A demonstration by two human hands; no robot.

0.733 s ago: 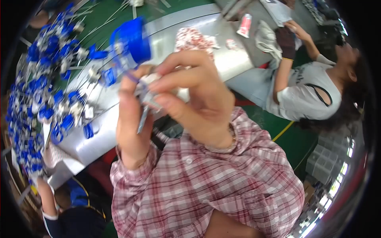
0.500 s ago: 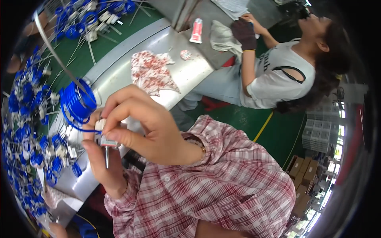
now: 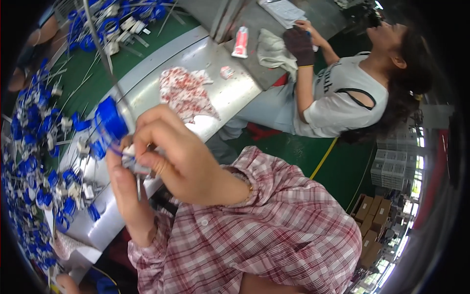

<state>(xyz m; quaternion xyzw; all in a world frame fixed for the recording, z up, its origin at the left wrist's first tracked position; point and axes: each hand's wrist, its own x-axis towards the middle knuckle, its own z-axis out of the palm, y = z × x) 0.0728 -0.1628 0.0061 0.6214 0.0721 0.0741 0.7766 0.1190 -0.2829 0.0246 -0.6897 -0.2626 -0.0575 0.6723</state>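
Over the metal bench (image 3: 225, 93), both my hands hold one part that looks like a capillary thermostat. It has a small white body (image 3: 129, 151), a bundle of blue coiled tubing (image 3: 111, 118) and a thin metal shaft (image 3: 140, 185) pointing down. A long grey rod (image 3: 100, 49) runs up from the coil toward the top edge. My left hand (image 3: 128, 198) grips the body from below, thumb up. From the right, my right hand (image 3: 181, 169) pinches the same body between thumb and bent fingers. My fingers hide much of the body, and the coil is blurred.
Many similar blue coiled parts (image 3: 29, 137) are heaped on the left. A red-spotted cloth (image 3: 186, 93), a red-and-white tube (image 3: 240, 43) and a grey-white cloth (image 3: 274, 53) lie on the bench. A co-worker (image 3: 342, 98) wearing a dark glove sits at the right.
The blue coil has swung to the right and tilted, and the long rod has shifted right with it. The white body and shaft have turned slightly within my hands, which keep their hold.
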